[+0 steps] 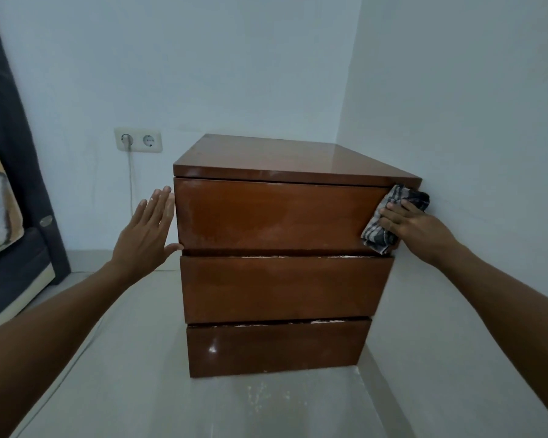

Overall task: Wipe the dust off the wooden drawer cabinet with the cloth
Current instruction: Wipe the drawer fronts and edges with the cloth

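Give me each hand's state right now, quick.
Left hand: open, fingers straight, flat against the cabinet's left side.
Right hand: open, pressing the cloth on the top drawer front.

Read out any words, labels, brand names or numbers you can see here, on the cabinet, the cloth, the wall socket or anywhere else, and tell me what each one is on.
There is no readable text in this view.
Wooden drawer cabinet: no label, brand or number on its top or three drawer fronts.
Cloth under the right hand: a check pattern only.
Wall socket: no marking legible.
Small oval tag on the dark fabric at left: too small and blurred to read.
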